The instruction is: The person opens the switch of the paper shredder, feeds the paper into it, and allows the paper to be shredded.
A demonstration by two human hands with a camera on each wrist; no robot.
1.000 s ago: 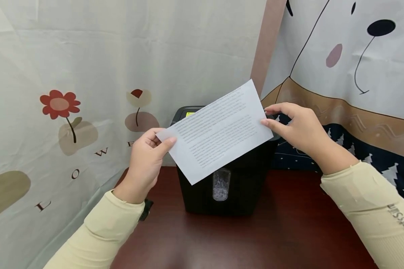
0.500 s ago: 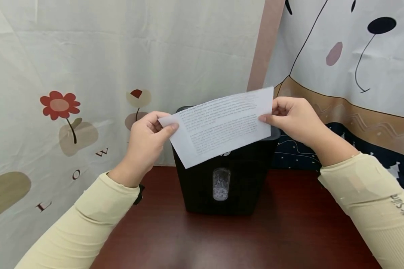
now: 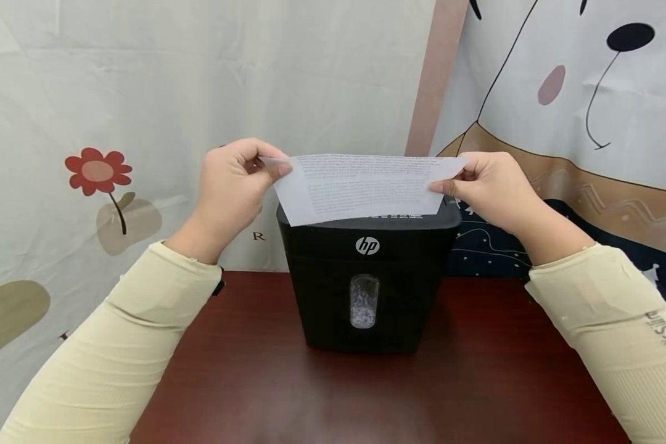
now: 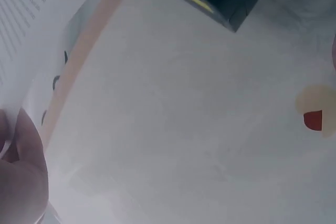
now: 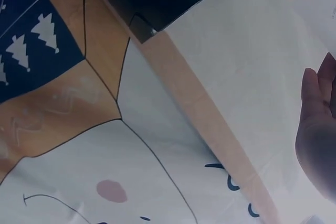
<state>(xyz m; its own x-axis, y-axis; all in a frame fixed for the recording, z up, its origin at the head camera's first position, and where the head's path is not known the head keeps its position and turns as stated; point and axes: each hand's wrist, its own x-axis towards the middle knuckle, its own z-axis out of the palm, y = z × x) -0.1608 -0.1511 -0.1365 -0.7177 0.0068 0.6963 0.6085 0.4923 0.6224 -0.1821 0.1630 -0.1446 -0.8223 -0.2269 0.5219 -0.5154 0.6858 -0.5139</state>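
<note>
A printed sheet of paper (image 3: 366, 185) is stretched between both hands over the top of a black HP paper shredder (image 3: 322, 277). My left hand (image 3: 235, 185) pinches its left upper corner between thumb and fingers. At the right end, my right hand (image 3: 494, 188) pinches the sheet the same way. The paper's lower edge hangs in front of the shredder's top, hiding most of it, the feed slot included. In the left wrist view the paper (image 4: 37, 19) rises from the left fingers (image 4: 31, 140). The right wrist view shows the right hand (image 5: 320, 129) at its edge.
The shredder stands on a dark red wooden table (image 3: 288, 394), with shredded bits behind its clear window (image 3: 363, 302). A pale curtain (image 3: 144, 92) with flower prints hangs behind and to the left. A bear-print curtain (image 3: 577, 123) is at the right.
Both hands have risen, the left one more, bringing the tilted paper nearly level. It has moved up, uncovering the shredder's HP logo and front.
</note>
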